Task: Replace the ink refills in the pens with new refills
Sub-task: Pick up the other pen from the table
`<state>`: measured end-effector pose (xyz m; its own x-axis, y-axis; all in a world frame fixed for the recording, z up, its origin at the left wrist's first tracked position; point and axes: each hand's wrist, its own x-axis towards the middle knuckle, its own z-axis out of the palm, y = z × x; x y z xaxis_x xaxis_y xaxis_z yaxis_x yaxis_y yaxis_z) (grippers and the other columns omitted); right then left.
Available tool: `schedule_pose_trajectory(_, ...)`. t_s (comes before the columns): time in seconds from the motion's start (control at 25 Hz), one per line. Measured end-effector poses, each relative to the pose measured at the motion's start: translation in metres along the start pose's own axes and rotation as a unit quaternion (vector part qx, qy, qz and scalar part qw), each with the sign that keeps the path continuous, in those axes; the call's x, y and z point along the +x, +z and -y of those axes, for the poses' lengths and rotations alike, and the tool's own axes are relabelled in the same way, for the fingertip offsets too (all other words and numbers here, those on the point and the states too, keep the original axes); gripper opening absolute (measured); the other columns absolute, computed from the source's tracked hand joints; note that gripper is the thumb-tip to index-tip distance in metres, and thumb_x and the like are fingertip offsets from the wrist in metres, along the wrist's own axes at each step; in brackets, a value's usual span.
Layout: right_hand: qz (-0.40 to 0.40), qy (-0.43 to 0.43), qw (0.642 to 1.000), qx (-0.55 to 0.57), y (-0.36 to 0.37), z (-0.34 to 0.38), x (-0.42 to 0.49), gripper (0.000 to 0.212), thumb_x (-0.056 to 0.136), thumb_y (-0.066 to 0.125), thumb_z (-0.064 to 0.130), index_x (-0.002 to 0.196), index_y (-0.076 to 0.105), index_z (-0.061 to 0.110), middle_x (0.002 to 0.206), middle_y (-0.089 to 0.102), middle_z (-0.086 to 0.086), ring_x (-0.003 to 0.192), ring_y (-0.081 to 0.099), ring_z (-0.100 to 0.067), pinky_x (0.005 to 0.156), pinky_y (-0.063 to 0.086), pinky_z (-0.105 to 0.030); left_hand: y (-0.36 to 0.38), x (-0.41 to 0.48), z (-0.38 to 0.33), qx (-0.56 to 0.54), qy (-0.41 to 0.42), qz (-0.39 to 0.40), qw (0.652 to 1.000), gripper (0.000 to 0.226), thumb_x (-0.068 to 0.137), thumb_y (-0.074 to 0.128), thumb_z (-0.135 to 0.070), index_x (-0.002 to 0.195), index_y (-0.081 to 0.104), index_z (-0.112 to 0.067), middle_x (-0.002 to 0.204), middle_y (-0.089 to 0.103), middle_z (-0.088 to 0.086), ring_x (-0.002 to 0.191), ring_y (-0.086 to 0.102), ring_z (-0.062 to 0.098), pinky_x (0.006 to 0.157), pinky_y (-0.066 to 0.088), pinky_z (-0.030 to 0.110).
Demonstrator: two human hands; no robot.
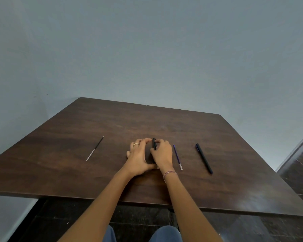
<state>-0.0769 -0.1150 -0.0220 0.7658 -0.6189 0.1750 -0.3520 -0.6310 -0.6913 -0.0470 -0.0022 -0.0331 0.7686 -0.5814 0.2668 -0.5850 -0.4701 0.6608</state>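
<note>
Black pen sits between the two sets of fingertips at the middle of the dark wooden table, its far end showing above the knuckles and the rest hidden under the hands. The right hand has its fingers curled over the barrel from the right. The left hand meets it from the other side, forefinger tip on the far end and thumb reaching towards the near end, so both hands grip the same pen.

Just right of the right-hand fingers lies a blue refill, and further right a second black pen, whole and untouched. Well to the left of the left-hand fingers lies a black refill. All three lie apart from the hands.

I judge this to be the opening of the first pen: the barrel is gripped but not visibly apart. The next move likely calls for a firm hold on each half, then a pull or counter-twist. Whether it unscrews or pulls apart cannot be told.
</note>
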Motion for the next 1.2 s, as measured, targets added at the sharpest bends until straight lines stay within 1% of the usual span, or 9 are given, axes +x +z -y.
schedule_pose_trajectory(0.2, -0.042, 0.026, 0.993, 0.107, -0.003, -0.002, -0.012, 0.039, 0.08, 0.07, 0.008, 0.119, 0.064, 0.01, 0.102, 0.068, -0.008, 0.09, 0.065, -0.018, 0.088, 0.052, -0.03, -0.001, -0.001, 0.0, -0.016, 0.005, -0.002, 1.0, 0.097, 0.058, 0.083, -0.041, 0.139, 0.03, -0.029, 0.14, 0.034, -0.003, 0.129, 0.027, 0.019, 0.101, 0.03, 0.043)
schedule_pose_trajectory(0.4, -0.067, 0.016, 0.971, 0.228, -0.007, -0.009, -0.01, 0.033, 0.085, 0.065, 0.008, 0.117, 0.065, 0.014, 0.083, 0.066, 0.007, 0.073, 0.061, -0.001, 0.062, 0.046, -0.006, -0.002, 0.001, 0.002, -0.077, 0.033, 0.025, 0.996, 0.11, 0.053, 0.084, -0.052, 0.142, 0.023, -0.031, 0.143, 0.028, -0.005, 0.132, 0.022, 0.014, 0.107, 0.027, 0.04)
schedule_pose_trajectory(0.52, -0.039, 0.024, 0.925, 0.378, -0.009, -0.012, -0.009, 0.028, 0.087, 0.063, 0.002, 0.114, 0.066, 0.011, 0.083, 0.068, 0.001, 0.066, 0.065, -0.004, 0.066, 0.053, -0.015, -0.001, 0.003, 0.006, -0.17, 0.008, 0.009, 0.985, 0.091, 0.068, 0.076, -0.051, 0.141, 0.027, -0.03, 0.139, 0.031, -0.009, 0.13, 0.026, 0.006, 0.105, 0.029, 0.03)
schedule_pose_trajectory(0.6, -0.017, 0.026, 0.892, 0.451, -0.009, -0.012, -0.007, 0.027, 0.089, 0.061, 0.0, 0.113, 0.066, 0.009, 0.087, 0.069, -0.002, 0.066, 0.065, -0.003, 0.065, 0.053, -0.016, -0.002, 0.009, 0.007, -0.293, -0.051, -0.042, 0.954, 0.063, 0.083, 0.066, -0.038, 0.137, 0.034, -0.028, 0.136, 0.04, -0.006, 0.127, 0.036, 0.007, 0.104, 0.032, 0.028)
schedule_pose_trajectory(0.72, 0.023, 0.014, 0.872, 0.489, -0.007, -0.01, -0.003, 0.026, 0.09, 0.059, 0.0, 0.114, 0.066, 0.007, 0.088, 0.071, -0.005, 0.068, 0.065, -0.005, 0.065, 0.053, -0.016, -0.006, 0.026, 0.003, -0.476, -0.132, -0.075, 0.866, 0.033, 0.097, 0.049, -0.021, 0.129, 0.047, -0.015, 0.13, 0.053, 0.006, 0.122, 0.049, 0.016, 0.106, 0.038, 0.034)
schedule_pose_trajectory(0.8, 0.053, 0.001, 0.866, 0.496, -0.005, -0.01, -0.002, 0.025, 0.091, 0.057, -0.001, 0.113, 0.066, 0.005, 0.089, 0.072, -0.008, 0.067, 0.065, -0.007, 0.065, 0.053, -0.017, -0.008, 0.035, -0.003, -0.54, -0.133, -0.063, 0.829, 0.023, 0.1, 0.04, -0.015, 0.117, 0.056, -0.01, 0.114, 0.063, 0.008, 0.11, 0.058, 0.02, 0.096, 0.047, 0.033)
schedule_pose_trajectory(0.88, 0.083, -0.008, 0.859, 0.505, -0.004, -0.01, -0.002, 0.023, 0.092, 0.056, -0.001, 0.11, 0.067, 0.007, 0.091, 0.073, -0.011, 0.069, 0.067, -0.01, 0.067, 0.054, -0.019, -0.009, 0.038, -0.005, -0.587, -0.123, -0.034, 0.8, 0.027, 0.101, 0.036, -0.012, 0.115, 0.058, -0.005, 0.106, 0.066, 0.01, 0.092, 0.062, 0.019, 0.073, 0.053, 0.026)
schedule_pose_trajectory(1.04, 0.156, -0.003, 0.846, 0.511, -0.003, -0.009, -0.001, 0.02, 0.092, 0.059, 0.004, 0.109, 0.067, 0.008, 0.092, 0.075, -0.01, 0.079, 0.072, -0.017, 0.071, 0.058, -0.024, -0.012, 0.041, -0.002, -0.625, -0.117, 0.008, 0.772, 0.026, 0.101, 0.033, -0.012, 0.108, 0.058, -0.007, 0.102, 0.071, 0.014, 0.059, 0.056, 0.014, 0.043, 0.041, 0.02)
schedule_pose_trajectory(1.2, 0.197, -0.032, 0.871, 0.449, -0.003, -0.009, -0.002, 0.022, 0.092, 0.062, 0.016, 0.11, 0.067, 0.005, 0.078, 0.073, -0.004, 0.07, 0.07, -0.015, 0.065, 0.056, -0.023, -0.013, 0.04, -0.001, -0.633, -0.11, 0.019, 0.766, 0.026, 0.101, 0.032, -0.018, 0.101, 0.056, -0.011, 0.084, 0.073, 0.009, 0.038, 0.047, 0.011, 0.031, 0.033, 0.018)
